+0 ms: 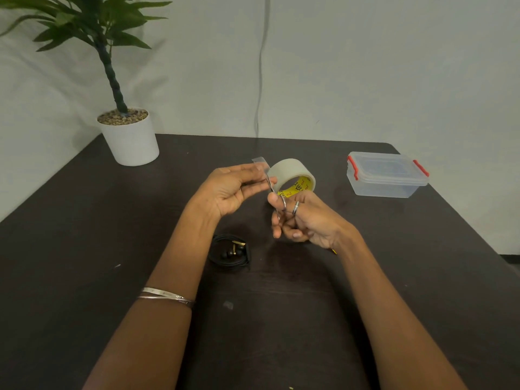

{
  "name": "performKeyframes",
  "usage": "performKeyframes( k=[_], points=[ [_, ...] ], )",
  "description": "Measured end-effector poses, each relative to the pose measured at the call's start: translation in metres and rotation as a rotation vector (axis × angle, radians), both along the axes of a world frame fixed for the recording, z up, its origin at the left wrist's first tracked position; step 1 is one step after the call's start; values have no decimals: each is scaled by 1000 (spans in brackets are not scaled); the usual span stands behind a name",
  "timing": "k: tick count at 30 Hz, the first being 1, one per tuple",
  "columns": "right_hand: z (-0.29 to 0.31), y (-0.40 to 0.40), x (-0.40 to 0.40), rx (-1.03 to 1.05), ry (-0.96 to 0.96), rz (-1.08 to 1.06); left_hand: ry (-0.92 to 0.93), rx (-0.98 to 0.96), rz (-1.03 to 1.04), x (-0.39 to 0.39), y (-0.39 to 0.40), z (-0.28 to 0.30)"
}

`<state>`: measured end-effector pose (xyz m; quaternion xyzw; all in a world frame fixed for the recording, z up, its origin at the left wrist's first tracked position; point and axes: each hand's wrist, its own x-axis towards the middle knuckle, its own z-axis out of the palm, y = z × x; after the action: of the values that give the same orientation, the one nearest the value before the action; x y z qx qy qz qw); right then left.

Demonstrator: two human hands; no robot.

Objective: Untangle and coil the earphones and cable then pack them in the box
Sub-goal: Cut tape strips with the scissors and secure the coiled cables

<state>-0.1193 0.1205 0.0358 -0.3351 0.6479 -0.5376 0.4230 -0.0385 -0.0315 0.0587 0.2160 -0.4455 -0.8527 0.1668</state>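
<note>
**Tape and scissors raised over the coiled earphones**

Both hands are lifted above the dark brown worktop (pixel 84 220). The left hand (pixel 233 190) is turned palm-up with its fingers loosely curled, and its fingertips pinch the free end of a clear strip of tape (pixel 260 163) pulled from a wide roll of translucent packing tape with a yellow printed core (pixel 292 178). The roll hangs in the air between the two hands, just beyond the right one.

The right hand (pixel 301 220) holds a small pair of metal scissors (pixel 277 198), thumb and a finger through the loops, the other fingers curled under. The thin blades point up toward the strip, close to the left fingertips; whether they touch the tape cannot be told.

The black earphones with their cable wound into a small coil (pixel 230 253) lie on the worktop just below the hands, between the two forearms, with the earbuds and a gold-coloured plug resting inside the ring.

The clear plastic box with red side clips (pixel 387 175) sits well apart at the far right, lid on. A green plant in a white pot (pixel 129 136) stands at the far left corner. Two thin metal bangles (pixel 166 296) circle the left forearm.
</note>
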Motion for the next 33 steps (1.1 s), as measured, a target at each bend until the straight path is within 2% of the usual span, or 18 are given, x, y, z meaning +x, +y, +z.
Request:
performKeyframes(
  k=[6,28,33],
  points=[
    [0,-5,4,-8,89,-48,13,19,3,-1,-1,-2],
    [-4,-5,7,-84,-88,-89,48,30,-33,-3,1,-6],
    [-4,-6,4,-97,-77,-104,54,41,-36,-5,2,-8]
  ],
)
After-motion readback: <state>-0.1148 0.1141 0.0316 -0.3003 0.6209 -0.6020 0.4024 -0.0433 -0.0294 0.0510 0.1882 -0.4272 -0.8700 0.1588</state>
